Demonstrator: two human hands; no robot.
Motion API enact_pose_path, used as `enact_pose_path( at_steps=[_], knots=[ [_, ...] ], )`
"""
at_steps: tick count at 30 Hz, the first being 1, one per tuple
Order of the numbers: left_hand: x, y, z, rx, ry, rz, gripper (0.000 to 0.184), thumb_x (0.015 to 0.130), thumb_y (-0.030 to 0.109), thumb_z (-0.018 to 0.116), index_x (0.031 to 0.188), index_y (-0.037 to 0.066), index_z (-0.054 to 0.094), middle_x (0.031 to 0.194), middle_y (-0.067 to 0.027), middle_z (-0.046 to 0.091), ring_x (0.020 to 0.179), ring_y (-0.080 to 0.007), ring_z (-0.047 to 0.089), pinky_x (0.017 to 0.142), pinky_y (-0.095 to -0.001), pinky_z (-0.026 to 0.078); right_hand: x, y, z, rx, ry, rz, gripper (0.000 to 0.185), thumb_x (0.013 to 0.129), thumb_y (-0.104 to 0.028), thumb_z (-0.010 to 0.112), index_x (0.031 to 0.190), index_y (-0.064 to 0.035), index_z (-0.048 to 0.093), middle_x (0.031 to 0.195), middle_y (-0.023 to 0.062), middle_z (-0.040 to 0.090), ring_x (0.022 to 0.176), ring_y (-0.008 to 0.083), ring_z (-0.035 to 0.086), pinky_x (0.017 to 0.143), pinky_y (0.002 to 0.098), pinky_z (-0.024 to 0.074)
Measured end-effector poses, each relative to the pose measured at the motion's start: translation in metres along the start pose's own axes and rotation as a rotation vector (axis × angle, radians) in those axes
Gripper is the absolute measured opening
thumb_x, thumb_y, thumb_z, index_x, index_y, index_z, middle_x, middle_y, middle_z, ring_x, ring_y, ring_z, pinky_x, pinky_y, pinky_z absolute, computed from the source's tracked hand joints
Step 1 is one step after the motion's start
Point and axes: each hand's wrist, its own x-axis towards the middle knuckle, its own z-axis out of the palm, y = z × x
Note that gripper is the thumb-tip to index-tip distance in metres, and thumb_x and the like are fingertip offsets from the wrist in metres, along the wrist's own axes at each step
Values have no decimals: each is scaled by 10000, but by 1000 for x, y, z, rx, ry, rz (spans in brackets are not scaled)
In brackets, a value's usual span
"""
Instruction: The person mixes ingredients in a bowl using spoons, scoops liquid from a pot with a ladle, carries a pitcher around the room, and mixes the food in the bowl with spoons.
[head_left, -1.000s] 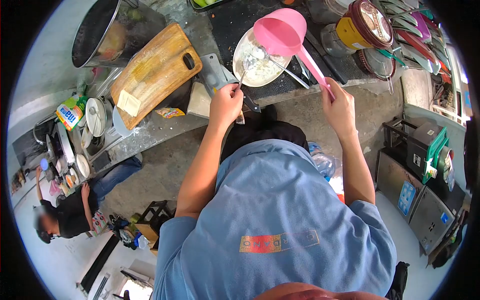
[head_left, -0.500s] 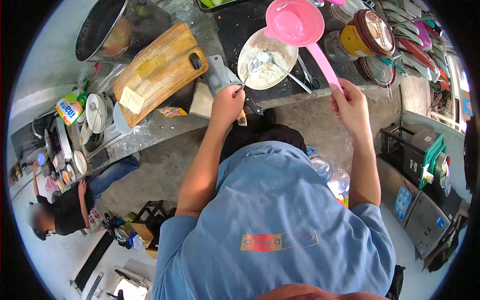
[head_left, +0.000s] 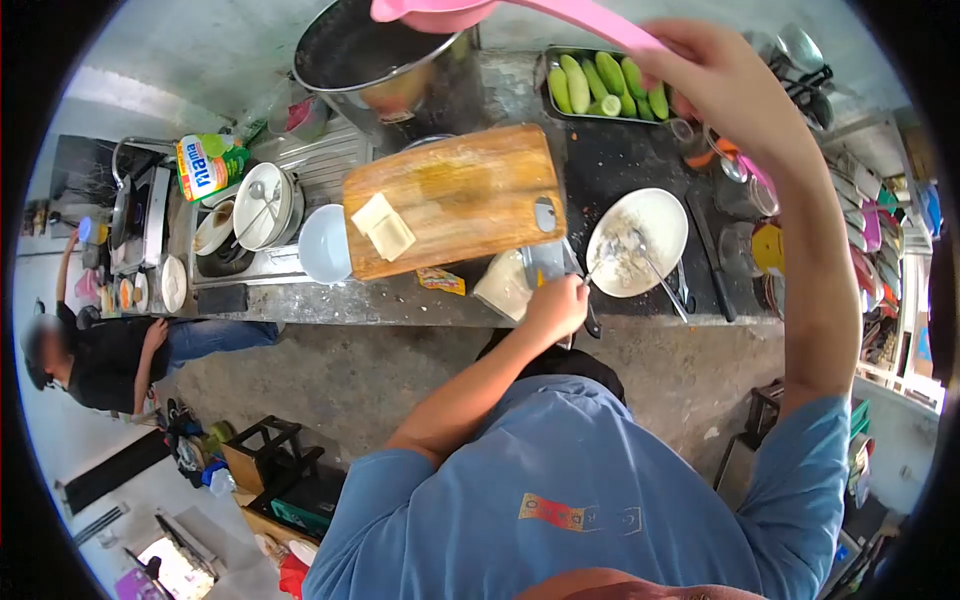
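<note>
My right hand [head_left: 705, 85] is raised at the top of the view, closed round the handle of a pink ladle [head_left: 590, 22], whose bowl hangs near the rim of a large metal pot [head_left: 445, 66]. My left hand [head_left: 557, 308] is closed round a spoon handle at the near left edge of a white oval bowl [head_left: 668, 216]. White chopped food lies in the bowl, with a second metal spoon [head_left: 663, 287] leaning out of it. A cleaver [head_left: 545, 262] lies beside my left hand, next to a wooden cutting board [head_left: 465, 190] bearing pale yellow slices [head_left: 386, 228].
A tray of cucumbers [head_left: 600, 84] stands at the back. Left are a light blue bowl [head_left: 325, 245], stacked dishes [head_left: 268, 205] and a sink edge. A black-handled knife [head_left: 712, 255] lies right of the oval bowl. Another person [head_left: 110, 360] stands far left.
The pink ladle has moved with my right hand from above the oval bowl up and left, toward the pot. The view has turned, showing the cucumbers fully. My left hand stays at the bowl.
</note>
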Motion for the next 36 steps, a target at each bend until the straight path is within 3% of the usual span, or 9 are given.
enact_pose_path(
  at_steps=[6, 12, 14, 18, 26, 28, 32, 33, 36],
  knots=[
    [-2, -2, 3, 91, 46, 84, 240, 895, 270, 531, 825, 48, 588, 657, -175, 629, 638, -363, 636, 582, -480, 500, 186, -34, 87, -831, -96, -319, 243, 712, -191, 595, 774, 19, 701, 755, 232, 652, 720, 325, 648, 663, 398, 504],
    [1, 2, -10, 56, -37, 85, 286, 899, 315, 538, 820, 43, 578, 634, -169, 627, 625, -355, 642, 586, -465, 513, 263, -72, 175, -977, -495, 11, 228, 754, -221, 631, 850, -31, 713, 916, 226, 664, 889, 353, 649, 752, 409, 510],
    [2, -2, -9, 34, -53, 82, 285, 906, 307, 529, 827, 37, 574, 634, -171, 627, 642, -355, 646, 598, -466, 512, 281, -54, 208, -1174, -467, -2, 197, 799, -98, 556, 902, -27, 708, 754, 91, 669, 625, 179, 623, 573, 325, 479],
    [5, -5, -9, 51, -77, 103, 258, 902, 276, 533, 838, 28, 566, 662, -176, 635, 660, -347, 650, 598, -457, 514, 325, -8, 240, -1245, -548, -131, 207, 751, -81, 554, 852, -23, 725, 859, 168, 688, 754, 281, 675, 659, 391, 521],
    [14, -4, -8, 76, -45, 80, 225, 874, 242, 551, 826, 23, 567, 648, -180, 629, 644, -357, 643, 605, -465, 515, 156, -82, 145, -452, 57, -484, 309, 841, -261, 591, 1025, -19, 643, 1028, 210, 651, 962, 368, 623, 780, 425, 512],
    [17, -3, -5, 117, -1, 76, 194, 863, 201, 531, 815, 18, 573, 660, -188, 633, 654, -364, 647, 622, -474, 518, 94, -45, 121, -82, 407, -770, 283, 815, -284, 653, 996, -66, 661, 773, 101, 678, 724, 269, 669, 618, 340, 506],
    [22, -2, -2, 149, 29, 9, 177, 835, 167, 515, 858, 1, 572, 711, -205, 642, 703, -388, 646, 675, -495, 512, -54, 69, 74, -57, 610, -64, 124, 857, -64, 654, 788, 6, 578, 602, -18, 518, 553, 25, 400, 495, 195, 325],
    [24, 0, -3, 152, 45, 8, 176, 837, 170, 515, 866, 8, 575, 720, -205, 641, 712, -398, 640, 675, -498, 509, -84, 105, 72, -223, 573, 107, 218, 833, -188, 680, 746, -18, 575, 542, 52, 513, 464, 133, 482, 463, 290, 386],
    [21, 13, -12, 156, 39, -100, 166, 846, 184, 514, 869, 37, 585, 734, -206, 635, 722, -416, 624, 669, -513, 493, -183, 220, 96, -492, 306, 484, 452, 797, -357, 692, 1043, -27, 507, 873, 176, 605, 808, 330, 620, 698, 434, 486]
  ],
)
